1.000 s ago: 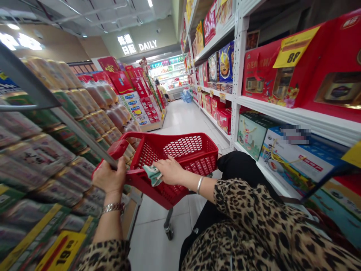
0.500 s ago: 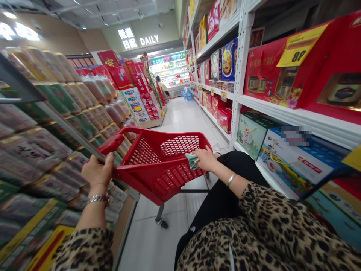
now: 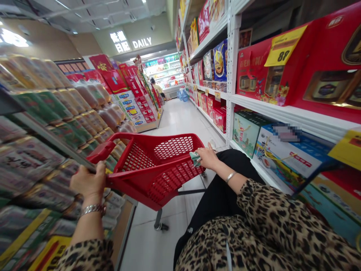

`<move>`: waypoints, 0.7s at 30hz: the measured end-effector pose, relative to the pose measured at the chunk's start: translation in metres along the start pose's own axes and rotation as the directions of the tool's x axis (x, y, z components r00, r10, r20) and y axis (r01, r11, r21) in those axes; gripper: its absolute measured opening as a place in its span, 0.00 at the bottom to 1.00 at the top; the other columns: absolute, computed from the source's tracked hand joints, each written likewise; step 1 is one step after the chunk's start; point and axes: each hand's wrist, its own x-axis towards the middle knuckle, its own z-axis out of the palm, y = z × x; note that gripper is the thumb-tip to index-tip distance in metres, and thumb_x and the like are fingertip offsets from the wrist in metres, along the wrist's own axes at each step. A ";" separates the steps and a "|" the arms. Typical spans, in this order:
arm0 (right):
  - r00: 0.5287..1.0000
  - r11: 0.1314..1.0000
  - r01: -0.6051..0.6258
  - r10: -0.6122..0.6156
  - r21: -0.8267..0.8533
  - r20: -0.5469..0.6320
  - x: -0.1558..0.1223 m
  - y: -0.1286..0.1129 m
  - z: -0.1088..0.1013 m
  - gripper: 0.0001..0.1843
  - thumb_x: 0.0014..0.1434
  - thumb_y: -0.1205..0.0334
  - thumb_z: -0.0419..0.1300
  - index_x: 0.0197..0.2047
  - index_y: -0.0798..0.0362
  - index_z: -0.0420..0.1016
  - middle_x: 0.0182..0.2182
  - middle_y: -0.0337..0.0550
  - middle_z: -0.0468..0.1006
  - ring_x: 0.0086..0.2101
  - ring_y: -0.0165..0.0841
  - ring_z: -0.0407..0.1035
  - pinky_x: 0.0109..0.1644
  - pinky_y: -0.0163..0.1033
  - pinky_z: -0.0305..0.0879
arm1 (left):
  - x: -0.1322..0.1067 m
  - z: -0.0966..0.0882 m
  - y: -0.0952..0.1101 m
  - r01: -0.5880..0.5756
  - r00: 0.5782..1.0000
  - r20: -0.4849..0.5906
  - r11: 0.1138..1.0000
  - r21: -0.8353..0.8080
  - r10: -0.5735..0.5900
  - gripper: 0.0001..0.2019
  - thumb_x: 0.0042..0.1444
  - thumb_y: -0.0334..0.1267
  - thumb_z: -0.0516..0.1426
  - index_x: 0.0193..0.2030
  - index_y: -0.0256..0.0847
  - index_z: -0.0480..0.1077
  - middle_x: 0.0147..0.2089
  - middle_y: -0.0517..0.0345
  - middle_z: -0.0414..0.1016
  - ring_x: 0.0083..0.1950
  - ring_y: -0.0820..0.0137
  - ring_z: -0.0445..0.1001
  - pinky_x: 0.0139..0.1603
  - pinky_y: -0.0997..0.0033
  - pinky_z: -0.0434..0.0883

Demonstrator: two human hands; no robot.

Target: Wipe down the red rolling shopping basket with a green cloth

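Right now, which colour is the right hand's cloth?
The cloth is mostly pale green, shown best in the head view.

The cart is smooth plastic; the rag, matt cloth.

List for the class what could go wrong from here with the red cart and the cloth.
1. The red cart stands on wheels, so it might roll if the left hand loosens its grip.
2. The green cloth, held in the right hand at the cart's perforated side, could snag there.
3. The cart stands close to the stacked packs and might bump them.
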 end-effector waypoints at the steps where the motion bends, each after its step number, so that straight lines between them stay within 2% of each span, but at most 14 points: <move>1: 1.000 1.000 0.022 -0.022 0.002 0.003 -0.001 -0.002 0.000 0.20 0.56 0.71 0.59 0.53 0.55 0.75 0.49 0.52 0.79 0.53 0.44 0.72 0.72 0.59 0.33 | 0.000 0.000 -0.002 0.003 1.000 -0.002 1.000 0.005 -0.003 0.26 0.50 0.60 0.48 0.38 0.39 0.72 0.34 0.39 0.76 0.44 0.43 0.77 0.44 0.49 0.71; 3: 0.997 0.997 0.077 -0.077 0.004 0.017 -0.002 -0.005 -0.002 0.22 0.54 0.73 0.60 0.53 0.55 0.75 0.49 0.52 0.80 0.53 0.44 0.72 0.72 0.59 0.34 | 0.003 0.003 -0.008 0.005 1.000 -0.017 1.000 0.005 -0.005 0.29 0.52 0.59 0.46 0.42 0.35 0.72 0.37 0.33 0.76 0.46 0.41 0.76 0.46 0.46 0.71; 6: 0.980 0.982 0.187 -0.187 0.000 0.074 0.002 -0.006 -0.007 0.23 0.53 0.75 0.59 0.52 0.53 0.76 0.49 0.52 0.80 0.53 0.44 0.73 0.72 0.59 0.36 | 0.012 0.014 -0.013 -0.018 0.999 -0.049 0.999 -0.034 0.017 0.32 0.53 0.54 0.44 0.50 0.25 0.68 0.46 0.22 0.74 0.52 0.38 0.74 0.54 0.41 0.68; 8: 0.958 0.966 0.258 -0.254 -0.012 0.134 0.007 -0.005 -0.011 0.23 0.52 0.75 0.59 0.51 0.52 0.77 0.49 0.51 0.81 0.53 0.44 0.74 0.71 0.59 0.38 | 0.021 0.023 -0.012 -0.009 0.999 -0.049 0.997 -0.082 0.005 0.31 0.53 0.49 0.45 0.53 0.22 0.65 0.50 0.19 0.73 0.56 0.38 0.71 0.59 0.40 0.64; 13: 0.914 0.952 0.307 -0.297 0.008 0.275 0.023 0.005 -0.021 0.23 0.51 0.74 0.62 0.51 0.52 0.78 0.51 0.52 0.81 0.54 0.45 0.74 0.71 0.56 0.43 | 0.046 0.040 0.001 0.156 0.988 0.025 0.971 -0.181 -0.154 0.28 0.55 0.40 0.48 0.58 0.20 0.58 0.56 0.18 0.71 0.62 0.40 0.69 0.64 0.38 0.60; 16: 0.890 0.950 0.310 -0.308 0.051 0.337 0.038 0.012 -0.023 0.20 0.51 0.71 0.65 0.48 0.51 0.80 0.47 0.49 0.83 0.51 0.45 0.75 0.69 0.53 0.50 | 0.056 0.047 0.008 0.168 0.986 0.042 0.968 -0.189 -0.163 0.24 0.55 0.40 0.48 0.54 0.25 0.60 0.55 0.20 0.72 0.58 0.40 0.71 0.62 0.39 0.62; 19: 0.867 0.944 0.317 -0.327 0.090 0.375 0.057 0.021 -0.023 0.14 0.52 0.68 0.66 0.43 0.48 0.82 0.40 0.42 0.85 0.46 0.41 0.77 0.66 0.48 0.56 | 0.061 0.054 0.014 0.163 0.987 0.036 0.965 -0.206 -0.159 0.22 0.52 0.43 0.49 0.50 0.32 0.64 0.50 0.27 0.74 0.55 0.42 0.72 0.61 0.41 0.64; 21: 0.859 0.944 0.311 -0.330 0.112 0.391 0.070 0.030 -0.024 0.13 0.52 0.67 0.67 0.42 0.47 0.83 0.41 0.39 0.85 0.46 0.40 0.77 0.66 0.48 0.57 | 0.064 0.061 0.016 0.167 0.986 0.034 0.961 -0.222 -0.163 0.22 0.49 0.44 0.50 0.48 0.34 0.65 0.46 0.32 0.75 0.53 0.43 0.73 0.60 0.42 0.65</move>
